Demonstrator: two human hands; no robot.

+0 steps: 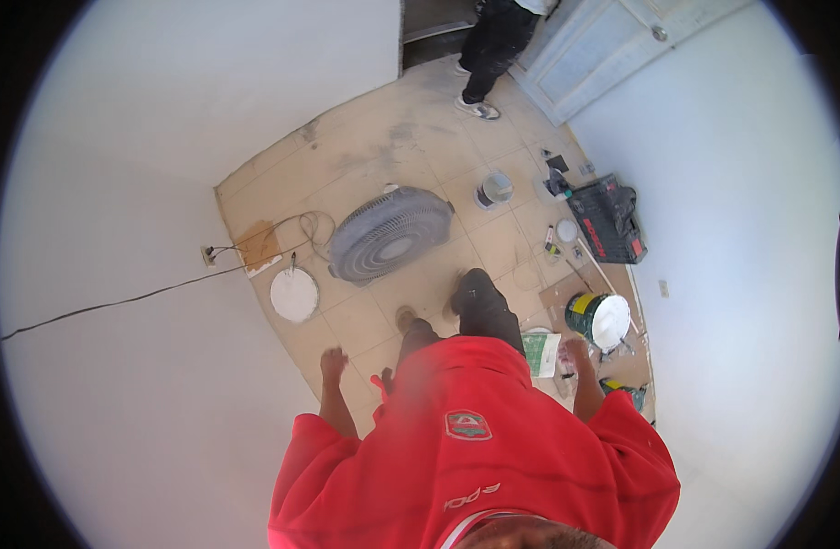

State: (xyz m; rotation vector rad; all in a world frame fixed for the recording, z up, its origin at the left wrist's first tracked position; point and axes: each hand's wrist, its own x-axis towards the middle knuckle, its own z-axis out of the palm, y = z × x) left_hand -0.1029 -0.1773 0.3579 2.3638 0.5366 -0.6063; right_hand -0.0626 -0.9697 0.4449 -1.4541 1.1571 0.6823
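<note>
My left hand (pixel 334 360) hangs out from my left side above the floor tiles, its fingers loosely parted and nothing seen in it. The white-topped round bucket (pixel 294 294) is the nearest thing to it. On the other side, my right hand (pixel 577 354) hangs low beside my hip. Its fingers are small and blend into the clutter behind, so whether it holds anything is unclear. Past that hand stands a dark green and yellow bucket (pixel 610 321) with a white top. A green and white sheet or bag (pixel 541 353) lies between the hand and my leg.
A large grey fan (pixel 392 235) stands ahead, its cord running to a wall outlet (pixel 208 255). Beyond are a small pail (pixel 494 189) and a black tool case (pixel 608 220). Another person (pixel 498 46) stands near the white door (pixel 612 50). Cardboard (pixel 559 295) lies at right.
</note>
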